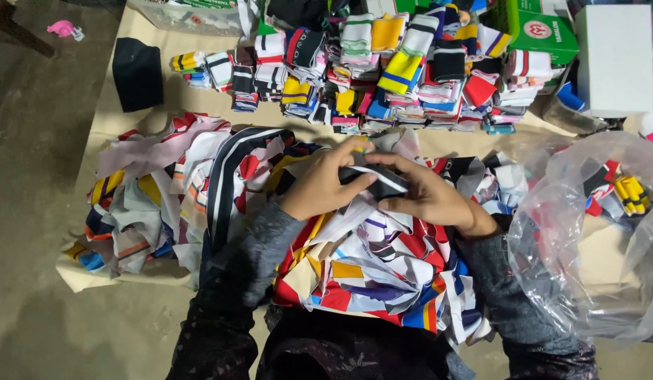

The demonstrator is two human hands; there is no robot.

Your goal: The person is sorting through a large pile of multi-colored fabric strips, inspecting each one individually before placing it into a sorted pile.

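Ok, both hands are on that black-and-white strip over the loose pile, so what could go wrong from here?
The left hand and right hand pinch a folded black-and-white fabric strip above a tangled heap of loose strips; neighbouring pieces may drag up with it or the fold may slip open. The heap overhangs the paper sheet's near edge, so strips could slide to the floor. The clear plastic bag slumps close by and could snag a sleeve.

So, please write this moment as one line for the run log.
left hand: grips black-and-white striped band | right hand: grips same band | under hands: loose pile of coloured bands | behind: folded band stacks | right: clear plastic bag
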